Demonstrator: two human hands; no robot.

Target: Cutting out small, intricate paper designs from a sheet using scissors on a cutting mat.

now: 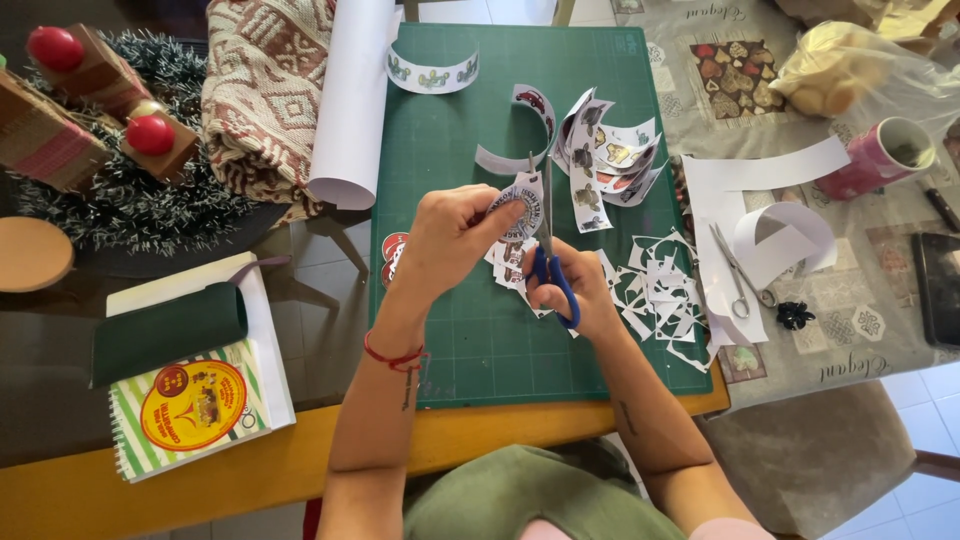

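Cutting step in hand, by the look of it: left hand [452,238] pinches a round printed sticker sheet piece [518,210] between thumb & fingers, held up over the green cutting mat [450,120]. Right hand [578,290] is closed through the blue handles of the scissors [548,250], blades pointing up & away, alongside the piece's right edge; can't tell if blades are biting paper. White offcuts [660,295] lie on the mat just right of the hands, more cut stickers [605,155] beyond. A 2nd pair of scissors [738,275] rests on white paper, further right. Next move prob. calls for turning the piece w/ the left hand so blades follow the round outline.
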